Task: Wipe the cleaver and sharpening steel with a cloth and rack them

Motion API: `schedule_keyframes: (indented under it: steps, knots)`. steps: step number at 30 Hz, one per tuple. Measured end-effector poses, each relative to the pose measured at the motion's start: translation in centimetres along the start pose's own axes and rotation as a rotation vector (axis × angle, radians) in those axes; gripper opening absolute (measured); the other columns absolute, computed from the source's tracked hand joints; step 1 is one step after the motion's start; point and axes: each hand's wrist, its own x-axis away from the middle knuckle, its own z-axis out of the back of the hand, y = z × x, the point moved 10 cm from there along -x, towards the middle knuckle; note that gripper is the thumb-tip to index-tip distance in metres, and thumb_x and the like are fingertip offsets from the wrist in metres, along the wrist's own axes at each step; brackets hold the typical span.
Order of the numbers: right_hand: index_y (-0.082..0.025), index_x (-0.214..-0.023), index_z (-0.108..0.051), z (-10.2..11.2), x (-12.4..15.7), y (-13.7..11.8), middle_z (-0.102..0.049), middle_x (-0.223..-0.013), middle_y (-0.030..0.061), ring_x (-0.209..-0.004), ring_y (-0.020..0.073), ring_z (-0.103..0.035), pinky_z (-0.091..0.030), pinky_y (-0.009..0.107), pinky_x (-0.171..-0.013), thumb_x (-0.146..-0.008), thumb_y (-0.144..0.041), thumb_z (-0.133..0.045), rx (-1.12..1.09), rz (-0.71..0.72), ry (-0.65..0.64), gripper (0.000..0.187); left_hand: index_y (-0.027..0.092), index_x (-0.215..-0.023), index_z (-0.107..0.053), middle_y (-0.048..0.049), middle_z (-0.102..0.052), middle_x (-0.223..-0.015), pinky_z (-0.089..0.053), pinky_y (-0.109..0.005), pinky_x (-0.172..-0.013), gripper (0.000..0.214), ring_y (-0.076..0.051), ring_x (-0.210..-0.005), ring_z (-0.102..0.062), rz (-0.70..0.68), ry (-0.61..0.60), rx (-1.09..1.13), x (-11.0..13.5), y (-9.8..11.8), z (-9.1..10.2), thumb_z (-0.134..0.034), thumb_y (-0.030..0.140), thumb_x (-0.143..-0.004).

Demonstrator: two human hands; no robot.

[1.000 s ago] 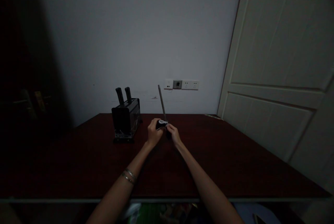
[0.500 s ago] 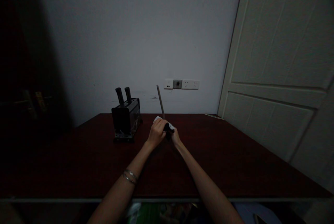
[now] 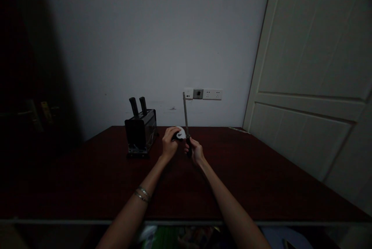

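My right hand [image 3: 195, 151] is closed around the black handle of a sharpening steel [image 3: 186, 115]. Its grey rod points up, leaning slightly left. Just to the left, my left hand [image 3: 169, 140] grips a folded black-and-white piece [image 3: 181, 133] that looks like a cloth. The cloth is apart from the rod or barely beside it; in the dim light I cannot tell whether they touch. Farther left on the table stands a dark knife block [image 3: 136, 134], and two black handles [image 3: 133, 105] stick up from its slots.
The dark red table [image 3: 232, 179] runs back to a grey wall carrying a row of sockets [image 3: 212, 94]. A pale panelled door [image 3: 305, 82] borders the right side. Below the front edge, several blurred items, one of them green [image 3: 167, 237], are partly visible.
The cloth has come off the lower part of the steel and moved left with my left hand, baring the black handle. The rod has shifted right and stands more upright.
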Motion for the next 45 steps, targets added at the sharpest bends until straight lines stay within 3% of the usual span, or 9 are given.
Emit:
schedule_keyframes:
  steps: [5, 14, 20, 25, 29, 32, 36, 41, 45]
  knots:
    - [-0.021, -0.065, -0.045, -0.1, 0.2, 0.6, -0.039, -0.043, -0.0077, -0.034, 0.0072, -0.032, -0.027, 0.02, -0.034, -0.061, -0.051, -0.062, -0.025, -0.05, 0.013, 0.035, 0.018, -0.091, -0.057, -0.0027, -0.062, -0.088, -0.046, -0.027, -0.074, 0.035, -0.015, -0.082, -0.058, 0.091, -0.097, 0.037, 0.8, -0.7, -1.7, -0.044, 0.001, -0.063]
    - [-0.019, -0.056, -0.05, 1.8, -0.3, 0.3, -0.04, -0.04, -0.0065, -0.031, 0.0076, -0.033, -0.024, 0.021, -0.031, -0.06, -0.047, -0.061, 0.04, 0.021, 0.126, 0.03, 0.018, -0.09, -0.056, -0.0031, -0.061, -0.086, -0.046, -0.027, -0.074, 0.035, -0.016, -0.082, -0.058, 0.047, -0.176, 0.035, 1.2, 0.1, -2.4, -0.044, 0.001, -0.062]
    - [-0.019, -0.051, -0.047, 3.4, -1.2, -0.6, -0.04, -0.043, -0.0063, -0.038, 0.0078, -0.035, -0.025, 0.022, -0.036, -0.061, -0.048, -0.06, 0.033, 0.104, 0.214, 0.033, 0.017, -0.092, -0.057, -0.0039, -0.06, -0.086, -0.046, -0.03, -0.076, 0.038, -0.017, -0.083, -0.056, -0.119, -0.296, 0.102, 1.5, 2.3, -3.9, -0.043, 0.0, -0.061]
    - [-0.018, -0.061, -0.052, 2.9, -0.7, -0.8, -0.034, -0.043, -0.0077, -0.034, 0.0065, -0.028, -0.022, 0.021, -0.033, -0.066, -0.056, -0.057, 0.0, 0.039, 0.149, 0.038, 0.018, -0.094, -0.057, -0.0047, -0.061, -0.09, -0.045, -0.031, -0.078, 0.04, -0.018, -0.087, -0.055, -0.046, -0.215, -0.047, -0.9, -0.6, -2.0, -0.042, -0.003, -0.063]
    - [-0.018, -0.066, -0.053, 1.8, -0.3, -1.4, -0.034, -0.047, -0.0075, -0.036, 0.006, -0.028, -0.025, 0.02, -0.035, -0.068, -0.056, -0.058, -0.034, 0.038, 0.102, 0.038, 0.015, -0.101, -0.055, -0.0076, -0.059, -0.097, -0.042, -0.033, -0.084, 0.044, -0.02, -0.095, -0.053, -0.106, -0.49, -0.247, -0.6, -3.2, -2.7, -0.042, -0.004, -0.064]
    - [-0.018, -0.068, -0.055, 1.1, -0.1, -1.7, -0.036, -0.048, -0.0071, -0.037, 0.0062, -0.03, -0.026, 0.019, -0.035, -0.068, -0.054, -0.06, -0.042, 0.042, 0.08, 0.037, 0.012, -0.108, -0.051, -0.0103, -0.058, -0.101, -0.041, -0.034, -0.085, 0.043, -0.022, -0.097, -0.051, -0.175, -0.758, -0.412, 1.8, -4.7, -3.9, -0.046, -0.001, -0.067]
    - [-0.017, -0.068, -0.056, 0.4, 0.1, -1.7, -0.037, -0.049, -0.0068, -0.039, 0.006, -0.032, -0.028, 0.019, -0.036, -0.066, -0.053, -0.063, -0.043, 0.043, 0.053, 0.037, 0.01, -0.111, -0.049, -0.0131, -0.056, -0.104, -0.039, -0.036, -0.087, 0.039, -0.024, -0.1, -0.049, -0.144, -0.992, -0.511, 5.2, -6.1, -4.6, -0.047, 0.004, -0.073]
    - [-0.017, -0.068, -0.057, -0.1, 0.3, -1.9, -0.04, -0.05, -0.0058, -0.04, 0.0064, -0.035, -0.028, 0.02, -0.038, -0.067, -0.051, -0.065, -0.041, 0.051, 0.027, 0.035, 0.014, -0.11, -0.051, -0.011, -0.059, -0.102, -0.04, -0.033, -0.085, 0.032, -0.022, -0.097, -0.054, -0.025, -1.129, -0.462, 7.8, -6.8, -5.1, -0.044, 0.01, -0.079]
    - [-0.016, -0.067, -0.059, -0.5, 0.5, -2.4, -0.041, -0.05, -0.0051, -0.041, 0.0066, -0.036, -0.029, 0.021, -0.039, -0.067, -0.048, -0.066, -0.042, 0.084, 0.026, 0.033, 0.018, -0.11, -0.051, -0.006, -0.062, -0.099, -0.044, -0.026, -0.077, 0.035, -0.018, -0.091, -0.058, 0.021, -1.218, -0.399, 9.4, -7.3, -5.3, -0.053, 0.016, -0.075]
